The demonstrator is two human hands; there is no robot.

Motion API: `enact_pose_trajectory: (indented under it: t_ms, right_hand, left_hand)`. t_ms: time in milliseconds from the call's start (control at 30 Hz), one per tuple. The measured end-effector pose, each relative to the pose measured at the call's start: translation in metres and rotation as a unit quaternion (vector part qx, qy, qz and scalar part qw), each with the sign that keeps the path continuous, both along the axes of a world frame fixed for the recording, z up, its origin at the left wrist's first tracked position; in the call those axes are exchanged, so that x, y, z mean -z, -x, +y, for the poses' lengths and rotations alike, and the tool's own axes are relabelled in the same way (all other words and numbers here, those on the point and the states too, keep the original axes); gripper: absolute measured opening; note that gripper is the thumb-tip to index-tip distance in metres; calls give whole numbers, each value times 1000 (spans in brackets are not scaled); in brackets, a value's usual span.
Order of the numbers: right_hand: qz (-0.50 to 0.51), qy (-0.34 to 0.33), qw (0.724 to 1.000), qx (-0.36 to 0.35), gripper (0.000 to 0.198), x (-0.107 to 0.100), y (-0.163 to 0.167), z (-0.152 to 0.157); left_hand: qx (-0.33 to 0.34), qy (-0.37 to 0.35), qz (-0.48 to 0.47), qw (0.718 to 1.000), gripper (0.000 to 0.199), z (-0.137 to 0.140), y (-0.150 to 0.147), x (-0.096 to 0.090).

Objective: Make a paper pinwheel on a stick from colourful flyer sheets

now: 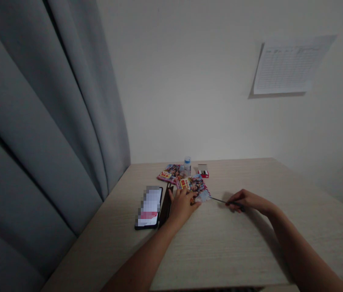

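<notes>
My left hand (pixel 183 206) lies with fingers spread on a colourful printed leaflet (pixel 197 184), covering its lower left part. Closed around the dark handle end of what look like scissors (pixel 218 200) is my right hand (pixel 240 201). Their thin blade points left, its tip at the leaflet's lower right edge; my fingers hide much of the handle. A dark brown strip-like object (pixel 165 205) lies just left of my left hand, partly hidden by it.
A phone (pixel 150 209) with a lit, blurred screen lies to the left. Behind are another leaflet stack (pixel 168 173), a small clear bottle with a blue band (pixel 187 165) and a small open red box (pixel 203 172). A grey curtain (pixel 68 121) borders the table's left side.
</notes>
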State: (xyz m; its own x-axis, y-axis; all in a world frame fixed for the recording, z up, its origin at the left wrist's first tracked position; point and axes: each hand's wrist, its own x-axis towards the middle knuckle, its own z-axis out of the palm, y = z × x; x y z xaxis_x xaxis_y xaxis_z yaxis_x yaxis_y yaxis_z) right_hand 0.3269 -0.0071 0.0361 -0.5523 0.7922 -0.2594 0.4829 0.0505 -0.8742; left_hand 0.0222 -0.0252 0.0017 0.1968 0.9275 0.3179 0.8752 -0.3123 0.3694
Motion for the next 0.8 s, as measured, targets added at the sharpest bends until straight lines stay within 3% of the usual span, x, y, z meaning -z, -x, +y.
enact_pose_trajectory:
  t_ms: [800]
  right_hand:
    - [-4,6,1000,-1,39,-1,1,-1]
  left_hand:
    - [1,-13,-3,1000,28,2,-1,2]
